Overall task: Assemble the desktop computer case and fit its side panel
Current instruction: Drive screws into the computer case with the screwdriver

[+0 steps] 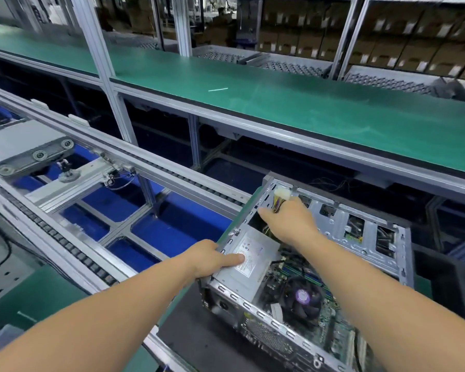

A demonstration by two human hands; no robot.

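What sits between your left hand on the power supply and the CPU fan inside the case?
In the head view, the rest of the power supply and a strip of motherboard with dark cables lie between the left hand and the CPU fan.

A long green-topped bench (253, 84) on an aluminium frame (102, 68) runs beyond the grip. To its left lie roller conveyor rails (73, 245) over blue flooring (172, 234). Farther back, shelves hold stacked cardboard boxes (387, 30).
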